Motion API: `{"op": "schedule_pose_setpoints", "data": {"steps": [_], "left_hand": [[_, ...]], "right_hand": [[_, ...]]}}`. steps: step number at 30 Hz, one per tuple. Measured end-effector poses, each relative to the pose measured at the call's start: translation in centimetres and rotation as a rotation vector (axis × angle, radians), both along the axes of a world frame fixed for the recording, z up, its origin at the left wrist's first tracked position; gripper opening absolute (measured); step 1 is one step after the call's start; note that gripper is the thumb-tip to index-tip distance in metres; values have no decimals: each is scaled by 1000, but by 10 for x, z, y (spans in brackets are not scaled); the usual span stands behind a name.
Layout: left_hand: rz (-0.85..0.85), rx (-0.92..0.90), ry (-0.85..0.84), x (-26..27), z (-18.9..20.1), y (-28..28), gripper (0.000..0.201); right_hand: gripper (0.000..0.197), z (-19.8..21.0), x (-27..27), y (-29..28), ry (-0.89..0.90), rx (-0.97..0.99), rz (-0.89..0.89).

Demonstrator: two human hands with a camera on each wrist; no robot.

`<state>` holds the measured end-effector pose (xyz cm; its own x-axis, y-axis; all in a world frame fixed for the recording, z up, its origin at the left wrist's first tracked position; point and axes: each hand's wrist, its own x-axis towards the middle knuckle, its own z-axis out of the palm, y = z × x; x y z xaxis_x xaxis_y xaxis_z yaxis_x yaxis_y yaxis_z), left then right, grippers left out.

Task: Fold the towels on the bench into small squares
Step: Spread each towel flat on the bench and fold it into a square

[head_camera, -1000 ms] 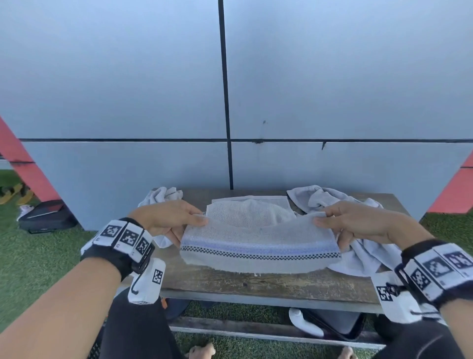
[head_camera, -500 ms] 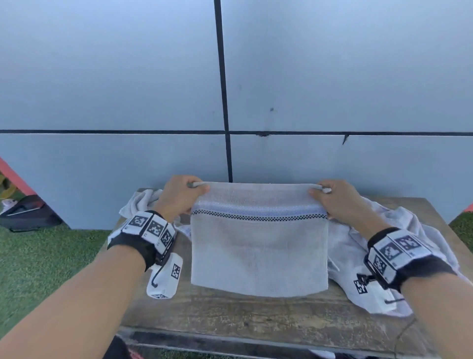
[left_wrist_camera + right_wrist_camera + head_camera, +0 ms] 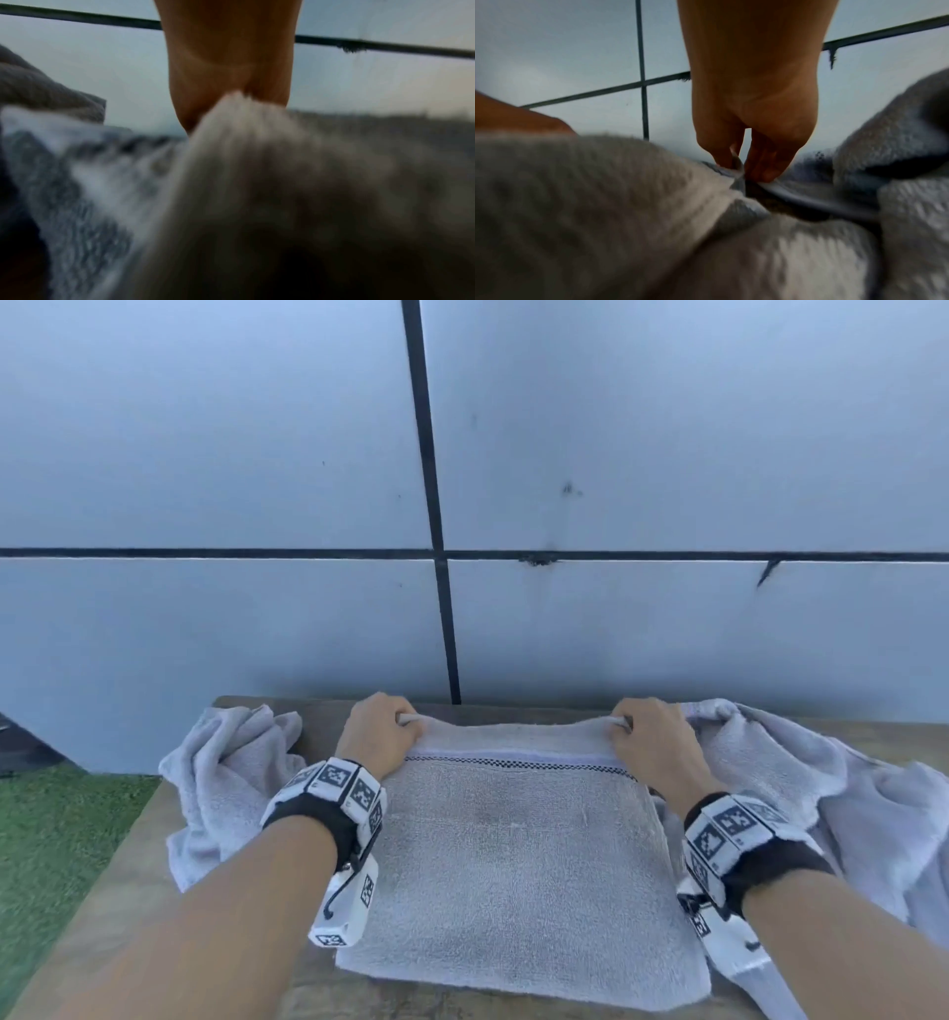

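Observation:
A grey towel [image 3: 518, 870] with a checkered stripe near its far edge lies flat and folded on the wooden bench [image 3: 123, 880]. My left hand [image 3: 382, 734] pinches its far left corner. My right hand [image 3: 644, 739] pinches its far right corner. In the right wrist view the fingers [image 3: 765, 162] pinch the towel [image 3: 603, 203] edge against the thumb. In the left wrist view the hand [image 3: 226, 85] holds blurred towel [image 3: 257, 182] cloth.
A crumpled grey towel [image 3: 226, 783] lies at the bench's left end. Another loose towel [image 3: 842, 814] is heaped at the right, partly under my right wrist. A grey panelled wall [image 3: 616, 480] rises right behind the bench. Green turf [image 3: 46, 839] lies to the left.
Both hands carried the near edge of the towel up and over to the far edge, then lowered it flat onto the bench. My head has moved closer.

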<state>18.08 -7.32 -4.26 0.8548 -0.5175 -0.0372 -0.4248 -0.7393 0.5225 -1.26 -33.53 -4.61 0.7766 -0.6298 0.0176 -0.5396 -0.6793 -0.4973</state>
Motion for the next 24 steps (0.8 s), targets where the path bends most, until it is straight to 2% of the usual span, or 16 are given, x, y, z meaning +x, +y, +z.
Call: {"op": "schedule_pose_setpoints", "data": {"steps": [4,12,16,19,24], "left_hand": [[-109,28,-65,4,-19,0,16],[-221,106,-23,2,-15,1,16],[-256,109,3,-4,-3,10,15],[-289,149,42,-9,19,19,16],[-360,247,60,-26,70,38,13]], "right_hand": [[6,-15,5,-2,78,-53,137],[15,-8,12,-1,204,-7,180],[27,3,3,0,73,4,210],[25,22,-9,-1,-6,-60,245],[18,67,-36,12,-194,-113,203]]}}
